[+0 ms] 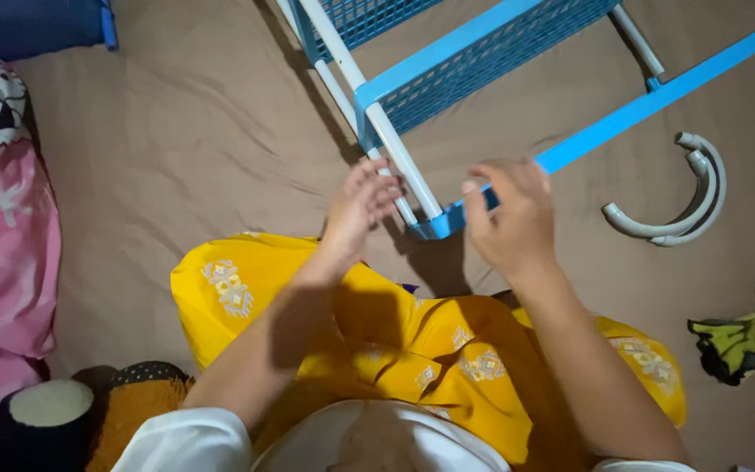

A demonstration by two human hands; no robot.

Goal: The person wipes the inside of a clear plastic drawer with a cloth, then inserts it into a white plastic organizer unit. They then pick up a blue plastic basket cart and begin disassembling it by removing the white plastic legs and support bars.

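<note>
Blue rack corner (pixel 437 225) between hands — left hand (pixel 362 205) loosely open beside white tube (pixel 404 162); right hand (pixel 510 218) pinching frame.

Both hands (pixel 362 210) (pixel 510 220) reach forward, fingers loosely curled.

blue mesh rack (pixel 482 61), yellow floral cloth (pixel 395 341), pink pillow (pixel 6 245)

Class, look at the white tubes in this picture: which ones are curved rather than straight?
The two curved white tubes lying loose on the brown sheet, right of the right hand. The others are straight, fitted into the blue rack.
</note>
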